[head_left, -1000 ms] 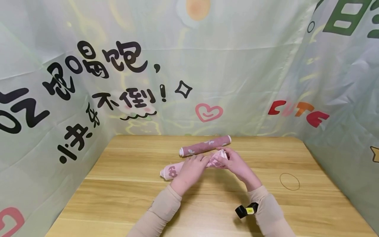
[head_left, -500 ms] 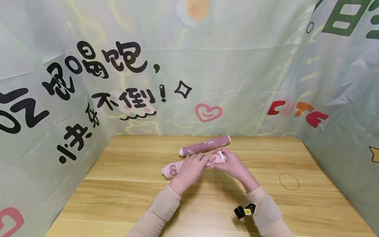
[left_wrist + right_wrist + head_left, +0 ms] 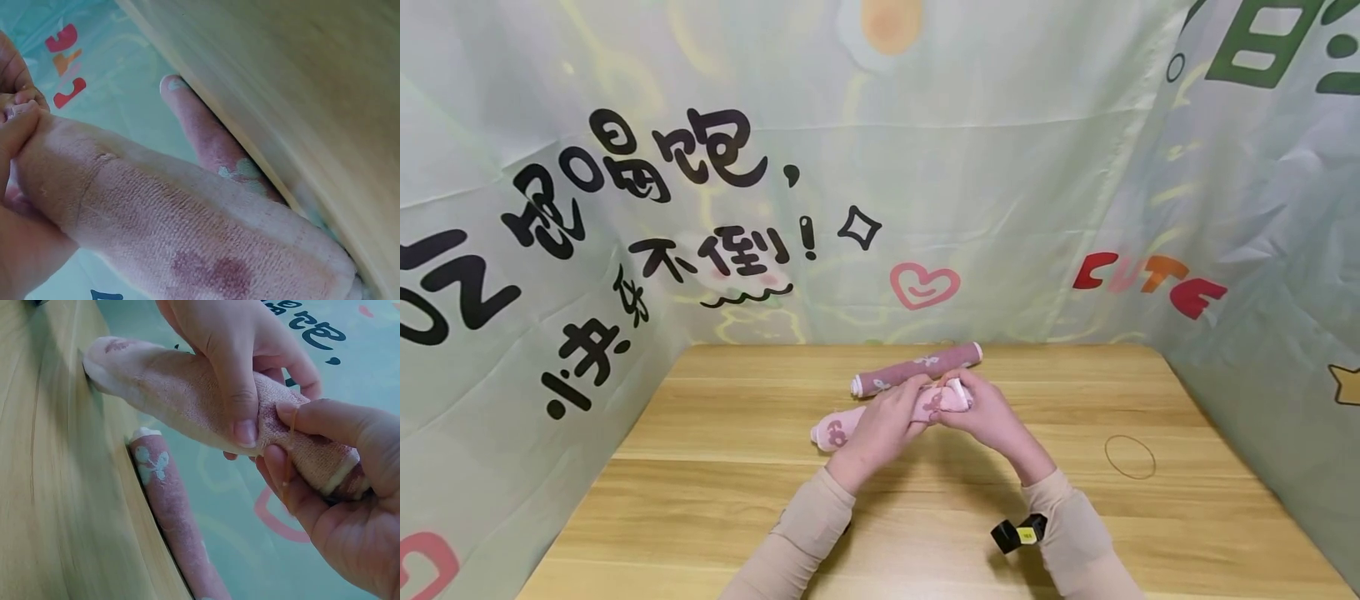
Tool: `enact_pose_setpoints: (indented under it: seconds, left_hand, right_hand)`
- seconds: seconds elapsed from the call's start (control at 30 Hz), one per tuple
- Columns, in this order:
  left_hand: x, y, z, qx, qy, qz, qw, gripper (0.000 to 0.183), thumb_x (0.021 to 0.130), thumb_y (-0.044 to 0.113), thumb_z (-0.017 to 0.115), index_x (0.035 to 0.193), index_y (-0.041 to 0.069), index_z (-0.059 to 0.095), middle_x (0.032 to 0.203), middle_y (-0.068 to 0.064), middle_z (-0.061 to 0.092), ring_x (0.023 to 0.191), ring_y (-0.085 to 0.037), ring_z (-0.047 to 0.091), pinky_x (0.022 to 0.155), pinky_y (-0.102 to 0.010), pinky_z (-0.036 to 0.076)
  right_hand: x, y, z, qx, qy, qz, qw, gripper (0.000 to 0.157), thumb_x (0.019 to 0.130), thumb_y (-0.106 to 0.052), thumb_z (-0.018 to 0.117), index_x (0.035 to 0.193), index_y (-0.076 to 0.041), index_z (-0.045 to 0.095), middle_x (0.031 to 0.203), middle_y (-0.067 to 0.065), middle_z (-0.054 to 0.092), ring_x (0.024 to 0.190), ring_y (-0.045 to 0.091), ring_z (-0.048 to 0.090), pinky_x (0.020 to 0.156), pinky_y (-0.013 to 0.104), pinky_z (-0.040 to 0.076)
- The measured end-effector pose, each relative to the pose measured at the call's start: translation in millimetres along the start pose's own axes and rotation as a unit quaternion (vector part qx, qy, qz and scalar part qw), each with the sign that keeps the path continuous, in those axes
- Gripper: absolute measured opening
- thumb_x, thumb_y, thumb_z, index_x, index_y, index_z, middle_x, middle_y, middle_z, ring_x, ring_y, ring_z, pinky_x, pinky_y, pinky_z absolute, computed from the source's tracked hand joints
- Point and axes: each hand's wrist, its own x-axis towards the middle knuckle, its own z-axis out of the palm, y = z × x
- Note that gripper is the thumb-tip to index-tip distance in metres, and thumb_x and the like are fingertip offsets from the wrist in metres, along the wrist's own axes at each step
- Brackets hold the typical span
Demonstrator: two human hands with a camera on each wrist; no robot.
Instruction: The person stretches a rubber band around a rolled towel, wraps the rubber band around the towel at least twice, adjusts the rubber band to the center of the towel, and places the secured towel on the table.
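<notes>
A light pink rolled towel (image 3: 831,432) with darker flower prints is held between both hands, over the middle of the wooden table. My left hand (image 3: 880,425) grips its middle, thumb pressed on the near side in the right wrist view. My right hand (image 3: 992,415) pinches the towel nearer its right end. A thin orange-brown rubber band (image 3: 289,464) runs across the towel there, between right thumb and fingers. The tip of that end is partly hidden by the right palm. Just behind lies a second rolled towel (image 3: 917,371), mauve with pale prints.
Another rubber band (image 3: 1153,463) lies loose on the table (image 3: 1150,533) to the right. Printed cloth (image 3: 1000,183) hangs around the back and sides. A black device (image 3: 1018,534) sits on the right wrist.
My right hand has closed in around the towel's right end, which looks more gathered. The left hand has lifted its knuckles and curls more round the towel. The mauve towel stays put.
</notes>
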Motion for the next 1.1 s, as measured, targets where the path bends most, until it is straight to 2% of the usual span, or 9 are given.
enact_pose_setpoints:
  seconds: [0.13, 0.27, 0.43, 0.57, 0.67, 0.87, 1.0, 1.1]
  left_hand:
    - [0.0, -0.6, -0.4, -0.01, 0.007, 0.013, 0.9998, 0.05, 0.092, 0.032, 0.066, 0.132, 0.009, 0.047, 0.122, -0.005, 0.064, 0.108, -0.019, 0.065, 0.095, -0.032, 0.052]
    - [-0.8, -1.8, -0.1, -0.016, 0.006, 0.012, 0.9998, 0.054, 0.092, 0.033, 0.066, 0.135, 0.008, 0.046, 0.124, -0.006, 0.063, 0.11, -0.02, 0.065, 0.096, -0.033, 0.052]
    - [0.1, -4.0, 0.8, -0.023, 0.011, 0.028, 0.9993, 0.054, 0.092, 0.029, 0.067, 0.138, 0.013, 0.045, 0.128, -0.005, 0.064, 0.11, -0.021, 0.065, 0.096, -0.034, 0.052]
    - [-0.2, -6.2, 0.7, -0.017, 0.028, 0.056, 0.9979, 0.046, 0.092, 0.021, 0.066, 0.136, 0.017, 0.05, 0.125, -0.001, 0.064, 0.109, -0.018, 0.065, 0.094, -0.033, 0.052]
    - [-0.5, -7.0, -0.8, -0.015, 0.043, 0.057, 0.9973, 0.043, 0.092, 0.018, 0.066, 0.133, 0.017, 0.054, 0.119, -0.001, 0.066, 0.105, -0.018, 0.065, 0.091, -0.034, 0.053]
    - [-0.8, -8.0, -4.6, -0.006, 0.064, 0.016, 0.9978, 0.039, 0.091, 0.015, 0.065, 0.129, 0.019, 0.057, 0.116, -0.001, 0.068, 0.107, -0.019, 0.065, 0.092, -0.036, 0.054]
    - [-0.7, -8.8, -6.6, -0.019, 0.087, -0.007, 0.996, 0.041, 0.089, 0.009, 0.065, 0.128, 0.017, 0.058, 0.119, -0.005, 0.068, 0.111, -0.023, 0.065, 0.095, -0.04, 0.053]
    - [-0.2, -7.9, -8.8, -0.026, 0.107, -0.023, 0.9936, 0.043, 0.087, 0.007, 0.066, 0.129, 0.015, 0.057, 0.122, -0.008, 0.067, 0.113, -0.025, 0.064, 0.098, -0.043, 0.051]
  right_hand:
    - [0, 0, 0.1, 0.008, -0.006, -0.001, 1.0, 0.04, 0.072, -0.012, 0.084, 0.104, -0.005, 0.061, 0.096, 0.012, 0.065, 0.079, 0.012, 0.054, 0.069, 0.025, 0.047]
    - [1, 0, 2.4, 0.013, -0.01, 0.0, 1.0, 0.038, 0.073, -0.009, 0.082, 0.105, -0.005, 0.06, 0.095, 0.013, 0.065, 0.078, 0.012, 0.054, 0.066, 0.024, 0.048]
    - [2, 2, 4.5, 0.018, -0.008, 0.007, 1.0, 0.04, 0.074, -0.008, 0.081, 0.108, -0.004, 0.059, 0.096, 0.014, 0.065, 0.078, 0.012, 0.055, 0.065, 0.024, 0.049]
    - [2, 5, 5.1, 0.044, -0.021, 0.015, 0.999, 0.044, 0.074, -0.009, 0.081, 0.112, -0.003, 0.059, 0.098, 0.015, 0.065, 0.079, 0.01, 0.056, 0.068, 0.024, 0.051]
    - [3, 7, 5.7, 0.081, -0.039, 0.02, 0.996, 0.047, 0.075, -0.007, 0.08, 0.116, -0.002, 0.057, 0.1, 0.015, 0.063, 0.081, 0.01, 0.057, 0.069, 0.025, 0.053]
    - [4, 18, 9.6, 0.181, -0.08, 0.045, 0.979, 0.055, 0.08, -0.002, 0.075, 0.128, 0.005, 0.048, 0.107, 0.009, 0.06, 0.089, 0.01, 0.061, 0.078, 0.024, 0.055]
    - [3, 24, 13.9, 0.255, -0.126, 0.063, 0.957, 0.055, 0.085, -0.002, 0.07, 0.132, 0.009, 0.044, 0.109, 0.003, 0.063, 0.094, 0.016, 0.066, 0.083, 0.029, 0.056]
    - [4, 29, 17.3, 0.283, -0.164, 0.08, 0.942, 0.053, 0.088, -0.004, 0.066, 0.133, 0.014, 0.043, 0.118, 0.02, 0.063, 0.093, 0.017, 0.068, 0.08, 0.03, 0.057]
